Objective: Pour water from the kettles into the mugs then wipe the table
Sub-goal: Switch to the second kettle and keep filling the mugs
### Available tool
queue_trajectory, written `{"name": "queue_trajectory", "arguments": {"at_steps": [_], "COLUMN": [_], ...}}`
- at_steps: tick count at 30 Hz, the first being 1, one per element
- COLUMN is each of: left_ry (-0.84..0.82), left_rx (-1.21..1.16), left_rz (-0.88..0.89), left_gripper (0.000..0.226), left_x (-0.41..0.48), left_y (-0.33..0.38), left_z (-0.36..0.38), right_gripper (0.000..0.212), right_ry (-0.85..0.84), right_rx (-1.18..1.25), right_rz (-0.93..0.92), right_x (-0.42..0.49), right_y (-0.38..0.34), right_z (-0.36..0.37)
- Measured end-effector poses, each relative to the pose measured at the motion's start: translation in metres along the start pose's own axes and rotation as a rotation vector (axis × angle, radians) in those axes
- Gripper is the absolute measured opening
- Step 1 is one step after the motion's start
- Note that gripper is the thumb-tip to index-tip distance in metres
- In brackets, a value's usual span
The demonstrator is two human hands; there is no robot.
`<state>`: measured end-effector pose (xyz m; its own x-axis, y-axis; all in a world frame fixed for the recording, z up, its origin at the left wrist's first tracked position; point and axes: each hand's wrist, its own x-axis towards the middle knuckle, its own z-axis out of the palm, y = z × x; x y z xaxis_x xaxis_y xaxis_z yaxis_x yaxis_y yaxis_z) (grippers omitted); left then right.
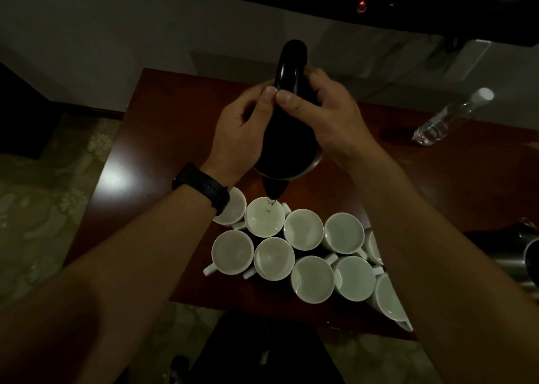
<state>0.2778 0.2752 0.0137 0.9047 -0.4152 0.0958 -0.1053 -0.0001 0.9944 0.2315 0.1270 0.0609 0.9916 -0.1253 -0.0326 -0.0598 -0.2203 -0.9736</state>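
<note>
A black kettle [287, 138] is tilted toward me above the dark red table [163, 126], spout down. Both hands hold it: my left hand [242, 126] grips its left side and my right hand [323, 112] grips its right side, thumbs meeting near the handle. A thin stream of water falls from the spout into a white mug [264, 218] in the back row. Several white mugs [312, 278] stand packed in two rows at the table's near edge. Part of the rightmost mugs is hidden behind my right forearm.
A clear plastic bottle [446, 121] with a white cap stands at the back right. A metal kettle [530, 255] shows at the right edge. A patterned floor lies left of and below the table. A dark screen hangs on the wall above.
</note>
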Motion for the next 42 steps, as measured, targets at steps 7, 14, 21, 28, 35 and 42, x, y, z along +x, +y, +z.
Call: {"name": "queue_trajectory", "arguments": {"at_steps": [7,14,21,28,35,42], "left_ry": [-0.001,-0.001,-0.013,-0.007,0.001,0.016], "left_rx": [-0.003,-0.002,0.003,0.009,-0.012,-0.023], "left_rz": [0.015,0.007,0.017,-0.002,0.008,0.023], "left_gripper": [0.039,0.027,0.03,0.031,0.028,0.023], "left_x": [0.0004,0.0012,-0.0008,-0.0005,-0.0008,-0.0019], "left_y": [0.004,0.0072,0.0083,0.007,0.0047,0.0068], "left_z": [0.0006,0.001,0.0019,0.0016,0.003,0.0028], "right_gripper": [0.018,0.023,0.015,0.016,0.015,0.015], "right_ry": [0.005,0.005,0.008,0.003,0.002,0.001], "right_rx": [-0.01,-0.015,-0.025,-0.014,0.001,0.03], "right_rz": [-0.008,-0.005,0.007,0.018,0.021,0.025], "right_x": [0.0006,0.0015,0.0016,0.0005,-0.0002,-0.001], "right_y": [-0.0024,-0.0005,-0.0001,-0.0013,-0.0016,-0.0024], "right_z": [-0.0014,-0.0012,-0.0005,-0.0005,-0.0002,0.0005]}}
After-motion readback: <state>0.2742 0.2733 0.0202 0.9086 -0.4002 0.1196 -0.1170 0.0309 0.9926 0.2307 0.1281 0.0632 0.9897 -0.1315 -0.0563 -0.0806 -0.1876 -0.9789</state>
